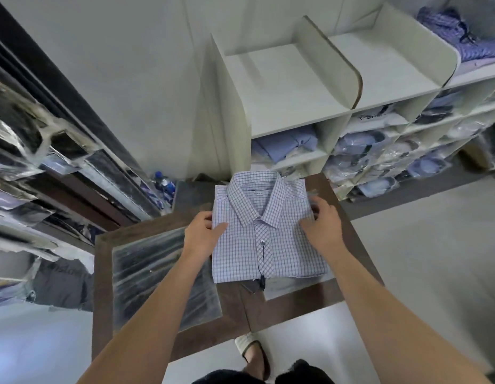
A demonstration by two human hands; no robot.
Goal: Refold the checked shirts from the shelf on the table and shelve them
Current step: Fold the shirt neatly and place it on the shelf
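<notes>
Head view: the folded checked shirt (268, 239) lies collar-up on the counter (235, 314), just before the shelf (337, 65). The left hand (204, 231) and right hand (322, 225) pinch its side edges, fingers curled round the cloth. Best to lift both sides level so the fold holds, with the hang tag (262, 281) trailing free.

We judge this a clothing shop or its stockroom. At one to three o'clock, white cubby shelving (336, 65) holds stacks of folded shirts in clear bags (379, 162). At nine o'clock, a second rack (27, 151) carries more bagged garments. At twelve o'clock, the checked shirt (268, 245) on the wooden table (240, 314) bears a hanging tag (261, 281) on a cord.
</notes>
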